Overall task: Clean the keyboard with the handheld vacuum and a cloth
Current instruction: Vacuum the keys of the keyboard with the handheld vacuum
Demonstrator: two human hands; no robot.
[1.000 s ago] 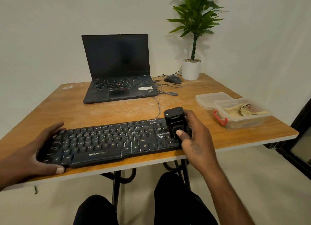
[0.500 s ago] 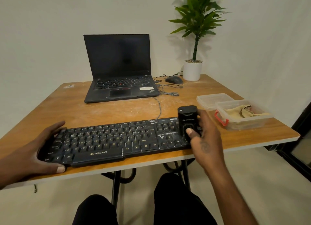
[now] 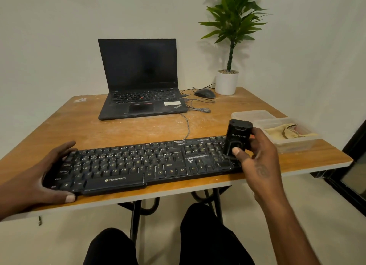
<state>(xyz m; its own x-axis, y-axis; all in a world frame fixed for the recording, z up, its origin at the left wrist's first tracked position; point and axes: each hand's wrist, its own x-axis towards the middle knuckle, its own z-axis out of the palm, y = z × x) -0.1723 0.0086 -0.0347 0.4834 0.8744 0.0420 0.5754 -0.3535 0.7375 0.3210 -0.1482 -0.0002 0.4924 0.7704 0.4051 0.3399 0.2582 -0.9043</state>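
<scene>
A dusty black keyboard (image 3: 138,163) lies along the front edge of the wooden table (image 3: 138,130). My right hand (image 3: 257,157) grips a small black handheld vacuum (image 3: 237,136) upright over the keyboard's far right end, thumb on its front. My left hand (image 3: 45,171) holds the keyboard's left end, thumb against the front edge and fingers spread over the back corner. A yellowish cloth (image 3: 287,132) sits in a clear plastic box (image 3: 297,144) to the right.
An open black laptop (image 3: 140,80) stands at the back, with a mouse (image 3: 205,93), coiled cables (image 3: 198,106) and a white potted plant (image 3: 227,80) beside it. A clear lid (image 3: 251,115) lies behind the box. My knees show under the table.
My right hand has carried the vacuum rightwards along the keyboard, from the navigation keys to the number pad end. My left hand has stayed on the left end.
</scene>
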